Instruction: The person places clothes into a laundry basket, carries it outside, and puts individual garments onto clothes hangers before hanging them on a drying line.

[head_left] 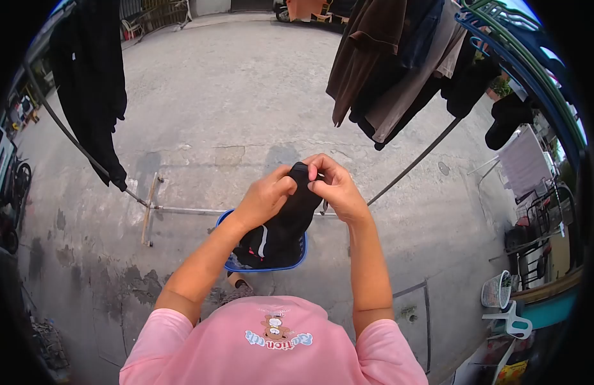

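Between my two hands a black garment (295, 212) hangs down, its upper edge pinched in my fingers. My left hand (269, 194) grips it on the left side with curled fingers. On the other side, my right hand (333, 186) pinches the top edge between thumb and fingers. The garment's lower part reaches down over a blue laundry basket (284, 268) on the ground, where more dark cloth with a white stripe shows. I cannot tell which kind of garment it is.
Dark and brown clothes (367, 58) hang at the upper right, beside several plastic hangers (528, 58). Black clothing (88, 83) hangs at the left. The metal rack's low bar (188, 210) crosses behind the basket. A white basket (496, 290) and white chair (515, 322) stand at right.
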{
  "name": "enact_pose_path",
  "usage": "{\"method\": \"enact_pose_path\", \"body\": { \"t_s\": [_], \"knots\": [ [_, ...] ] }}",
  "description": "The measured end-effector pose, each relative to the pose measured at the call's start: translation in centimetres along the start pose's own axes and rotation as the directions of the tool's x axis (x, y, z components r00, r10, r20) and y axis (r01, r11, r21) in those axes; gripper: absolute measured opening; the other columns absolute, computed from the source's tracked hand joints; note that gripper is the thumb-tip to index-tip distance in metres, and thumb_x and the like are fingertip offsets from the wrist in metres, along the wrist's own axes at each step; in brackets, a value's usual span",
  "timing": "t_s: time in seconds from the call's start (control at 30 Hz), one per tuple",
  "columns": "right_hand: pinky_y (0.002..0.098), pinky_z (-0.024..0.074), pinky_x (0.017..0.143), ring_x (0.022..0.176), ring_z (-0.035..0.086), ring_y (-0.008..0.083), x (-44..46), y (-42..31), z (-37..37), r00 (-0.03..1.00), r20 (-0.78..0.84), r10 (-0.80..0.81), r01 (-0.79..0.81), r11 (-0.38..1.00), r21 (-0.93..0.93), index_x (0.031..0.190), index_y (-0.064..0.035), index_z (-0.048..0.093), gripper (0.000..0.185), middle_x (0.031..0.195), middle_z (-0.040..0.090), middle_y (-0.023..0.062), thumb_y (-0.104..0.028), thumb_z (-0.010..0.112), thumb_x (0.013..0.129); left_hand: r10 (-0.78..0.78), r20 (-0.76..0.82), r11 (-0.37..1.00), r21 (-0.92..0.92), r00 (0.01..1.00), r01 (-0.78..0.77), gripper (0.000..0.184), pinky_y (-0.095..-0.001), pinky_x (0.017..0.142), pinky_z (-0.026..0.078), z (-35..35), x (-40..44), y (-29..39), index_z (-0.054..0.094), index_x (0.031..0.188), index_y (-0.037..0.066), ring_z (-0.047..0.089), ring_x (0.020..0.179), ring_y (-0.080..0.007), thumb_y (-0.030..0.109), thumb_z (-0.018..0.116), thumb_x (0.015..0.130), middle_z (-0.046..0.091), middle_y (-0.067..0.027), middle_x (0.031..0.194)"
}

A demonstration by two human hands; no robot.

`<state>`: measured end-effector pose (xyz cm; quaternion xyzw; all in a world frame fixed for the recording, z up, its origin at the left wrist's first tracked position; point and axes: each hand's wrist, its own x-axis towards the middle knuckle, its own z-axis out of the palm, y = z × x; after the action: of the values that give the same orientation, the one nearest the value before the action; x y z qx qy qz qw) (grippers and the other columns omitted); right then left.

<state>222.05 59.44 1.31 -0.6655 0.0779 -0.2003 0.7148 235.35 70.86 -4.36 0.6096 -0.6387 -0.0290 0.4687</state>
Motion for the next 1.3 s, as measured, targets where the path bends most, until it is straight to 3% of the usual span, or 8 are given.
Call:
{"method": "enact_pose_path", "body": {
  "t_s": [0.17,0.33,0.5,0.6,0.67,0.83,1.13,1.3],
  "knots": [
    [0.0322,0.0409,0.073,0.083,0.048,0.0262,-2.8,-3.1,-2.2,0.828,0.138,-0.544,0.433,0.463,-0.774,0.067,-0.0026,0.045,0.011,0.086,0.055,0.0074,0.007,0.049,0.067,0.187,0.045,0.910,0.369,0.981,-0.190,0.028,-0.0358,0.074,0.048,-1.9,1.5,3.7,0.057,0.091,0.012,0.054,0.098,-0.0268,-0.003,0.054,0.068,0.054,-0.0081,0.108],
    [0.0314,0.0422,0.071,0.082,0.048,0.0264,-4.9,-4.2,-3.6,0.800,0.193,-0.568,0.379,0.230,-0.896,0.068,-0.0020,0.047,0.007,0.083,0.052,0.0072,0.004,0.050,0.069,0.133,0.375,0.899,0.345,0.917,-0.271,0.041,-0.0360,0.082,0.045,-3.6,1.1,5.8,0.057,0.103,0.015,0.051,0.106,-0.0265,-0.005,0.052,0.068,0.053,-0.0078,0.113],
    [0.0339,0.0421,0.076,0.096,0.049,0.0256,-7.1,-9.6,-4.6,0.812,0.283,-0.510,0.413,0.159,-0.897,0.080,-0.0056,0.054,0.013,0.097,0.053,0.0075,-0.003,0.061,0.070,0.090,0.254,0.924,0.340,0.963,-0.176,0.040,-0.0367,0.079,0.047,-5.7,1.3,7.7,0.054,0.107,0.010,0.052,0.101,-0.0307,-0.004,0.051,0.069,0.053,-0.0104,0.112],
    [0.0345,0.0399,0.081,0.102,0.049,0.0244,-9.5,-21.1,-1.6,0.625,0.393,-0.675,0.049,-0.469,-0.882,0.087,-0.0078,0.057,0.023,0.106,0.053,0.0082,-0.012,0.069,0.068,0.101,0.176,0.871,0.459,0.979,-0.173,0.034,-0.0370,0.079,0.047,-7.2,1.4,6.7,0.053,0.104,0.005,0.052,0.102,-0.0304,-0.003,0.050,0.071,0.053,-0.0108,0.113],
    [0.0358,0.0395,0.082,0.102,0.049,0.0223,-10.0,-27.8,-1.0,0.436,0.450,-0.779,-0.353,-0.608,-0.711,0.092,-0.0084,0.059,0.027,0.103,0.055,0.0064,-0.012,0.068,0.068,0.076,0.202,0.831,0.529,0.976,-0.174,0.032,-0.0368,0.080,0.047,-8.2,1.7,6.4,0.052,0.102,0.003,0.051,0.102,-0.0299,-0.004,0.048,0.071,0.052,-0.0110,0.112],
    [0.0370,0.0440,0.080,0.098,0.052,0.0240,-9.8,-35.3,-3.4,0.505,0.184,-0.843,-0.754,-0.535,-0.382,0.100,-0.0093,0.060,0.027,0.098,0.056,0.0072,-0.012,0.064,0.073,0.129,0.173,0.833,0.515,0.976,-0.202,0.032,-0.0366,0.077,0.047,-10.5,1.2,6.2,0.052,0.101,0.004,0.052,0.101,-0.0292,-0.005,0.046,0.071,0.053,-0.0091,0.109],
    [0.0430,0.0449,0.076,0.089,0.058,0.0309,-10.2,-39.6,-3.1,0.536,0.081,-0.841,-0.713,-0.502,-0.490,0.090,-0.0061,0.059,0.020,0.090,0.060,0.0124,-0.022,0.048,0.084,0.000,0.192,0.838,0.535,0.981,-0.105,0.032,-0.0369,0.077,0.047,-14.3,1.2,3.5,0.058,0.096,0.004,0.054,0.098,-0.0283,-0.007,0.046,0.069,0.055,-0.0084,0.105],
    [0.0355,0.0435,0.080,0.096,0.058,0.0220,-11.4,-43.2,-4.9,0.658,-0.310,-0.686,-0.634,-0.282,-0.720,0.107,-0.0092,0.054,0.030,0.099,0.061,0.0117,-0.032,0.045,0.088,-0.077,0.206,0.817,0.574,0.975,-0.057,0.039,-0.0365,0.083,0.045,-15.8,1.2,1.6,0.057,0.103,0.002,0.051,0.103,-0.0287,-0.009,0.045,0.068,0.054,-0.0098,0.110]
  ]
}}
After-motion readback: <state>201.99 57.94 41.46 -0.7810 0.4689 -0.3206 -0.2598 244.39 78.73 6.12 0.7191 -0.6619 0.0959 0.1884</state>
